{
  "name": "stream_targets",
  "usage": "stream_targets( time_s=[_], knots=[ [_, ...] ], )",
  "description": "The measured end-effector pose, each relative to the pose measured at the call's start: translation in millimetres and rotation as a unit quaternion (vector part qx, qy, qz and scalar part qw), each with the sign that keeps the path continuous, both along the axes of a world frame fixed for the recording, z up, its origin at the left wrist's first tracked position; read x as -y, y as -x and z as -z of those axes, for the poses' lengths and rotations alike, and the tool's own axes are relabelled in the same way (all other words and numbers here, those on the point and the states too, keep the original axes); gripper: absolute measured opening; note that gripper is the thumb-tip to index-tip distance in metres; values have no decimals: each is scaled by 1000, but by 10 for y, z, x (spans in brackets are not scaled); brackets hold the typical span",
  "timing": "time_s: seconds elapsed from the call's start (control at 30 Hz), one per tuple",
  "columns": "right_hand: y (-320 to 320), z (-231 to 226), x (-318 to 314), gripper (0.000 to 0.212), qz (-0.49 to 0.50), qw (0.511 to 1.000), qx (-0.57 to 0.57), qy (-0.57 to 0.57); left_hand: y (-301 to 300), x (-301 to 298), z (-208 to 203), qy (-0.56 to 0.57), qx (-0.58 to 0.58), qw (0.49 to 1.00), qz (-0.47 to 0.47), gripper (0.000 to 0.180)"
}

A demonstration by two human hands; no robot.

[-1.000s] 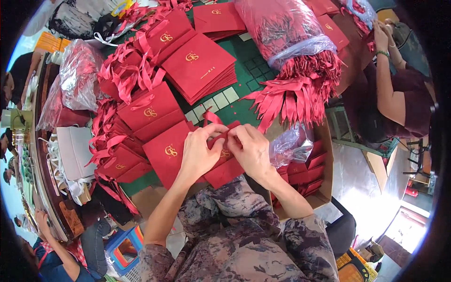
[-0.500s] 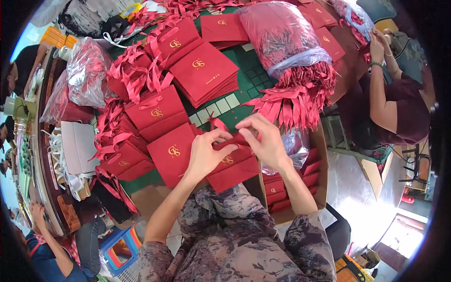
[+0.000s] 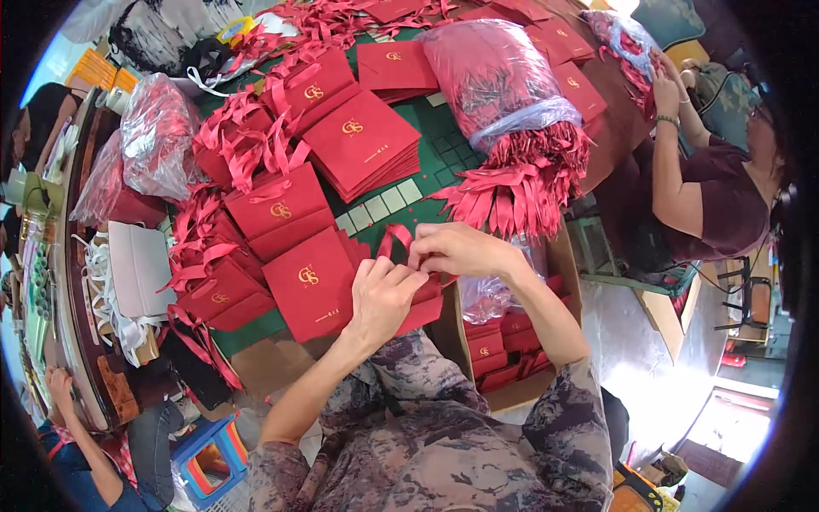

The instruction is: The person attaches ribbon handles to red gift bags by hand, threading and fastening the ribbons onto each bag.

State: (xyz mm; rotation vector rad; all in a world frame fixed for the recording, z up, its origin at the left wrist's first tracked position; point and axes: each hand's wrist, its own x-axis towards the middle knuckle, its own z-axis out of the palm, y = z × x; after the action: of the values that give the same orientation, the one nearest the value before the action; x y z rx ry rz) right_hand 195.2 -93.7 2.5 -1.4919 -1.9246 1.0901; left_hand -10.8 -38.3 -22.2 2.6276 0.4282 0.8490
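Note:
A small red paper bag (image 3: 423, 314) with gold print lies in front of me, mostly covered by my hands. My left hand (image 3: 384, 299) is closed on its upper edge, fingers bent over it. Pinched together at the same edge are the fingertips of my right hand (image 3: 465, 256), around what looks like the bag's ribbon; the exact grip is hidden. A loop of red ribbon (image 3: 396, 237) stands up just beyond the fingers. Flat red bags (image 3: 309, 286) lie beside my left hand.
Stacked red bags (image 3: 363, 141) and ribboned bags (image 3: 243, 141) cover the green tabletop. A plastic sack of red ribbons (image 3: 503, 77) lies at the far right. Beside my right forearm stands a carton (image 3: 570, 311) holding red bags. Another person (image 3: 708, 192) works at right.
My right hand has turned over and come closer to the left, fingertips now together. My left fingers have curled down over the bag. The ribbon loop shows more fully.

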Motion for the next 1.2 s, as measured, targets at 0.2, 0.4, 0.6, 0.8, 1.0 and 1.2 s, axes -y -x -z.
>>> stream_targets(
  time_s=[0.2,0.4,0.6,0.8,1.0,1.2],
  knots=[
    [-96,74,-85,11,-40,999,14,-11,-4,-97,-130,109,-34,993,12,11],
    [-335,190,-208,12,45,997,-50,39,-15,-125,-72,151,-83,985,17,14],
    [-311,299,-119,15,194,973,-110,-63,-59,-227,-147,231,-102,967,-34,17],
    [-346,370,399,15,418,891,-9,-176,-134,-340,-35,239,-105,963,-72,22],
    [-232,429,591,21,509,836,145,-142,-219,-424,134,244,-93,961,-90,26],
    [-286,583,332,24,556,773,252,-170,-85,-413,-23,117,-45,989,-76,37]
  ],
)
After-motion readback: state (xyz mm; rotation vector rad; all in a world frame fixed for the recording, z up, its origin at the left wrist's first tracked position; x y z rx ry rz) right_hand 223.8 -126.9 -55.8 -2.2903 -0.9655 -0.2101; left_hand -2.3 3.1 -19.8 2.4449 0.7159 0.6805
